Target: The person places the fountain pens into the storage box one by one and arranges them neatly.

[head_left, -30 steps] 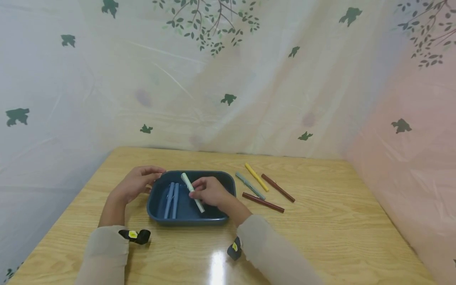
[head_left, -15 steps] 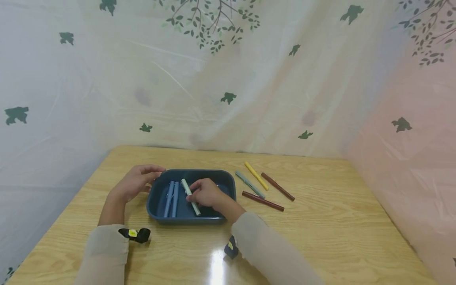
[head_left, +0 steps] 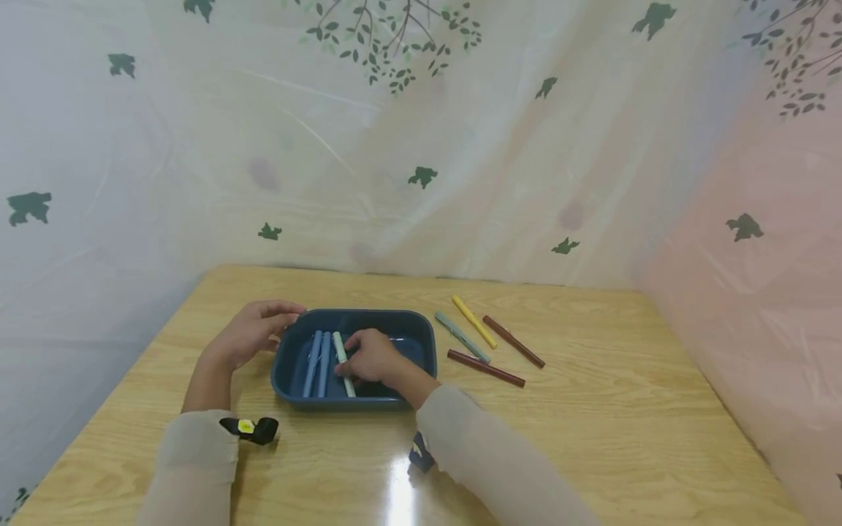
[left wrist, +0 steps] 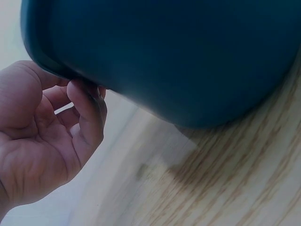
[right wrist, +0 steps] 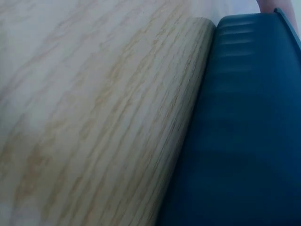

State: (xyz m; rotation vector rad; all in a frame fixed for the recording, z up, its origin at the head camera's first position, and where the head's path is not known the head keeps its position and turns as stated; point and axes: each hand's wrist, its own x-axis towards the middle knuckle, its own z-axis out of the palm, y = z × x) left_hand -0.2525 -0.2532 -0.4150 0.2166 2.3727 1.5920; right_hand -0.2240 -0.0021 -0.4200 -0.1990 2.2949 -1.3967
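A dark blue tray (head_left: 388, 404) holds two blue pens (head_left: 324, 365) lying side by side at its left. My right hand (head_left: 373, 358) reaches inside and pinches a pale white-green pen (head_left: 339, 346) between thumb and fingers, low in the tray and just right of the blue pair. My left hand (head_left: 253, 332) grips the tray's back-left corner. In the left wrist view, the left hand's fingers (left wrist: 87, 110) curl up against the outer wall under the rim. The right wrist view shows the tray's outer side (right wrist: 235, 132), with the pen and right hand out of sight.
Right of the tray lie a yellow pen (head_left: 474, 321), a grey-green pen (head_left: 463, 337) and two brown pens (head_left: 487, 368) on the wooden table (head_left: 592, 424). A patterned curtain (head_left: 487, 183) hangs behind the table.
My right hand has moved left and down with the white-green pen, which has turned from a slant to nearly parallel with the blue pens. My left hand stays at the tray's corner.
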